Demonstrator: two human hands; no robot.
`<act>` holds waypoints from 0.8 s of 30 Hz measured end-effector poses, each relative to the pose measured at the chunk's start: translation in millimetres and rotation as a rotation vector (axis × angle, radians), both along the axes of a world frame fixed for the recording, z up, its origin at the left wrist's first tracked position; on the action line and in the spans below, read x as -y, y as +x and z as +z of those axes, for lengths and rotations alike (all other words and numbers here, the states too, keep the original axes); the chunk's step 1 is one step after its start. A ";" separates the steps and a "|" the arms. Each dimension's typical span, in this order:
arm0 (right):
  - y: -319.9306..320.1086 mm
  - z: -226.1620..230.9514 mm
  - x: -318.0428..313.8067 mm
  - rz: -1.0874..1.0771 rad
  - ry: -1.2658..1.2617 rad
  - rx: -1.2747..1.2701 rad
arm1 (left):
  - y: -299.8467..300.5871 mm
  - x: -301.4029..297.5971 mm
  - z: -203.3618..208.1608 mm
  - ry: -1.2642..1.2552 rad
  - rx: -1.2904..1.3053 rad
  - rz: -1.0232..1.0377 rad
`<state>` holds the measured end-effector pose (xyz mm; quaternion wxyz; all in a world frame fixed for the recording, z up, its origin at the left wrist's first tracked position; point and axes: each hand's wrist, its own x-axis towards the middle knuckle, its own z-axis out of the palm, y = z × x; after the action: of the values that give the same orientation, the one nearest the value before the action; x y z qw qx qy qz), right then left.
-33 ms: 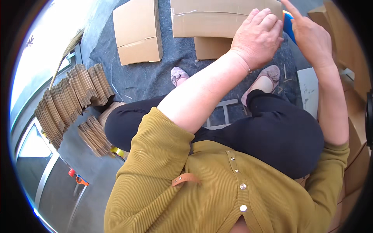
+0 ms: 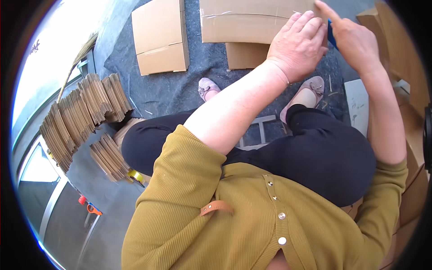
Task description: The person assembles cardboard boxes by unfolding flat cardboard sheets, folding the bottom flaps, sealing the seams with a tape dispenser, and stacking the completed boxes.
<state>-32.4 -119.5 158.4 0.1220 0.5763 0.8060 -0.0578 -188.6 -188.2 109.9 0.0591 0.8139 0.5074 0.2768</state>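
Dark cloth [image 2: 173, 93] below: I'd brace the carton [image 2: 243, 28], left hand [image 2: 297, 42] laid flat, and work its end evenly, right hand [image 2: 356, 42] index-out, grip on the blue object [image 2: 332, 36] unclear.

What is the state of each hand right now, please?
Left hand: open, resting on the brown rectangular cardboard box.
Right hand: closed on a mostly hidden blue object, index finger extended.

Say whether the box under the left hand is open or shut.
Shut where visible: the box shows flat panels and no raised flap. Beyond the frame, cannot tell.
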 end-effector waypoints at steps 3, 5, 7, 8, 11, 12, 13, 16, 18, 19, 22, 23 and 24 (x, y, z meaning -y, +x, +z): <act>19.7 -41.9 1.8 0.245 0.157 -0.051 | -10.6 10.6 -1.0 -0.100 -0.137 0.018; 16.6 -44.9 6.5 0.258 0.141 0.005 | -35.9 17.3 -1.6 -0.198 -0.222 0.066; 16.1 -43.7 10.6 0.264 0.127 0.074 | -73.2 21.2 -3.2 -0.177 -0.326 0.173; 14.3 -42.2 11.8 0.264 0.132 0.085 | -92.3 22.8 -4.3 -0.217 -0.304 0.257; 12.9 -42.9 14.6 0.228 0.175 0.059 | -149.2 32.7 -7.3 -0.184 -0.338 0.405; 10.0 -45.9 16.6 0.213 0.169 0.037 | -162.1 35.5 -7.2 -0.167 -0.355 0.431; 4.3 -44.9 19.3 0.182 0.152 0.065 | -164.7 36.1 -7.0 -0.186 -0.364 0.440; -1.6 -49.7 17.3 0.116 0.114 0.081 | -153.0 26.8 -4.6 -0.307 -0.094 0.478; -2.1 -56.5 16.5 0.083 0.127 0.056 | -146.2 22.7 -0.1 -0.390 0.059 0.512; -8.9 -50.6 17.9 0.063 0.092 0.058 | -155.1 22.6 -5.5 -0.336 0.097 0.516; -22.5 -19.8 24.8 -0.035 -0.122 0.069 | -169.5 24.1 -5.4 -0.415 0.234 0.511; -16.9 -17.2 25.1 -0.086 -0.131 0.055 | -163.9 20.0 -1.7 -0.488 0.286 0.491; -10.9 -20.0 27.9 -0.138 -0.137 0.041 | -161.1 18.5 -0.4 -0.495 0.359 0.473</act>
<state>-43.2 -147.5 138.4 0.1732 0.6217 0.7560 -0.1090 -349.6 -206.8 109.4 0.2761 0.5743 0.7141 0.2899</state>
